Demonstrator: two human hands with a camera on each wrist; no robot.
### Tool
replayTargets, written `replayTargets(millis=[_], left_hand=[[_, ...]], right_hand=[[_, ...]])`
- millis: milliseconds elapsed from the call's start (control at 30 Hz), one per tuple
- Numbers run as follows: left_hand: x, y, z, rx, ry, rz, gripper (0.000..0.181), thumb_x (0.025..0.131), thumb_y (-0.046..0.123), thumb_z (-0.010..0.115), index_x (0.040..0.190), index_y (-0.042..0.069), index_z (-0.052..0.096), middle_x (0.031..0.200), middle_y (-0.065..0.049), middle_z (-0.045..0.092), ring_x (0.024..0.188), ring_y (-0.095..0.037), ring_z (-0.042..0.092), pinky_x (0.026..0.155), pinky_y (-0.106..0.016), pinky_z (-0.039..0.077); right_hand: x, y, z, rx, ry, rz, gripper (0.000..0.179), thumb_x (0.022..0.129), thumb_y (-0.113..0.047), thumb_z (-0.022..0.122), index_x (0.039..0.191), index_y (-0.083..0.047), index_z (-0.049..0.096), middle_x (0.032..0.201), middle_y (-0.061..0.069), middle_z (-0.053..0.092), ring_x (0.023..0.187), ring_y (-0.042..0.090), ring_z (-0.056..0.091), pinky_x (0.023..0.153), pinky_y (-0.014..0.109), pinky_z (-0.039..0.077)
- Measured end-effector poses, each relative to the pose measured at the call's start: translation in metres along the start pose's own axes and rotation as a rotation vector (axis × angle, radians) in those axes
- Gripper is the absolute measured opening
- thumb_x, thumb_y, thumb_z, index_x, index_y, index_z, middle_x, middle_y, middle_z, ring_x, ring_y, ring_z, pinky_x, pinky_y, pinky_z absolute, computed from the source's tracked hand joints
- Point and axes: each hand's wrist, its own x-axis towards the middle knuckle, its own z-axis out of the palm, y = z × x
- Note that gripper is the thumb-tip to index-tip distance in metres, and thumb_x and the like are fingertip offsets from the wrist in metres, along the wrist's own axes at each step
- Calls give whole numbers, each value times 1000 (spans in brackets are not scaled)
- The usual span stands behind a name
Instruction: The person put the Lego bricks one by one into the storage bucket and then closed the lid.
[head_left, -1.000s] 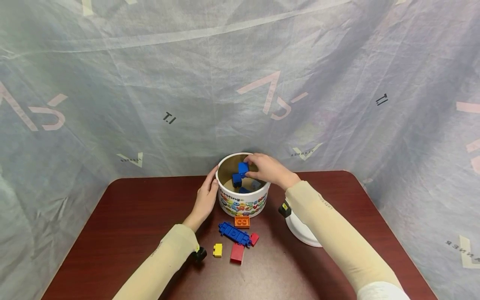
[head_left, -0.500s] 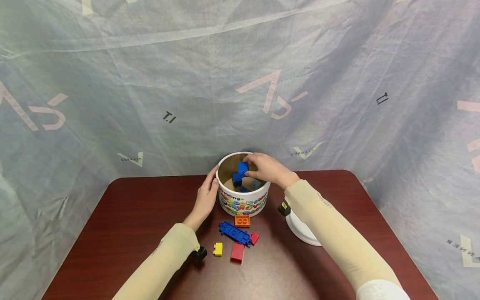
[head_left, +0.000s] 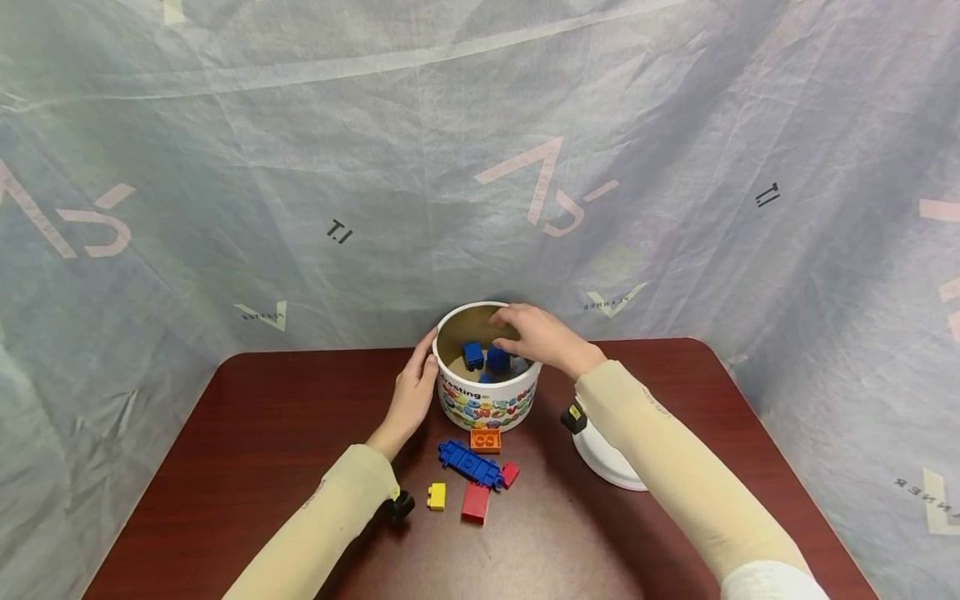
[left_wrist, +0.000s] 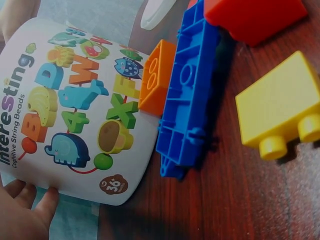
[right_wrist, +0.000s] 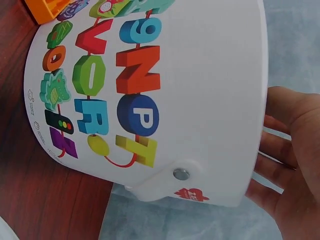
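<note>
A white bucket [head_left: 491, 408] with colourful printed letters stands at the back middle of the table. My left hand [head_left: 410, 398] rests against its left side with fingers extended; in the left wrist view the fingertips touch the printed wall [left_wrist: 75, 192]. Over the right rim, my right hand [head_left: 546, 340] reaches in with thumb and fingers apart and nothing between them. Below its fingers a blue block [head_left: 498, 360] lies inside the bucket, beside another blue block [head_left: 473, 356] and a partly hidden blue piece [head_left: 487, 378]. The near wall hides part of the bottom.
In front of the bucket lie an orange brick [head_left: 485, 441], a long blue base piece [head_left: 470, 463], a small red piece [head_left: 510, 475], a larger red brick [head_left: 475, 502] and a yellow brick [head_left: 437, 497]. A white lid [head_left: 603, 458] sits partly under the right forearm. Grey sheeting [head_left: 375, 167] hangs behind.
My right hand has let go of the blue block, which has dropped to the bucket's bottom. Its fingers now stand apart. The left hand has stayed at the bucket's side.
</note>
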Motion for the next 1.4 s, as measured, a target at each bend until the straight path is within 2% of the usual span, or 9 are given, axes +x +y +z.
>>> replayTargets(millis=[300,533,833,1033,1400], left_hand=[[3,0,-3,-18,-11,0,50,113,23,45,162,24,39,164,-8,42,149,-32,41,119,-58,34],[3,0,-4,-4,-14,1,49,113,23,45,162,24,40,163,-8,43,148,-31,42,119,-57,35],[2,3,-5,-3,-24,-11,50,113,24,45,163,25,39,164,-7,42,149,-31,41,119,-56,35],[4,3,-5,-21,-31,-3,50,113,25,45,163,25,39,165,-6,41,150,-30,40,120,-56,34],[1,0,-5,-35,-41,-13,50,113,27,46,163,27,38,165,-5,40,150,-30,39,119,-58,34]], right_hand=[[-24,-1,-11,24,60,-24,33,101,-21,71,129,-4,69,126,13,68,119,30,63,101,47,52],[-51,-8,-13,48,121,-54,30,101,-19,71,127,-5,70,123,11,70,112,28,65,94,46,55],[-81,-21,-12,75,134,-84,29,100,-21,72,126,-8,70,122,8,70,102,21,65,86,40,57],[-95,-24,-7,50,157,-116,30,98,-20,74,125,-7,71,120,6,70,111,23,65,93,44,57],[-119,-29,16,87,152,-207,31,94,-18,78,123,-8,72,116,4,72,108,21,65,91,39,58]])
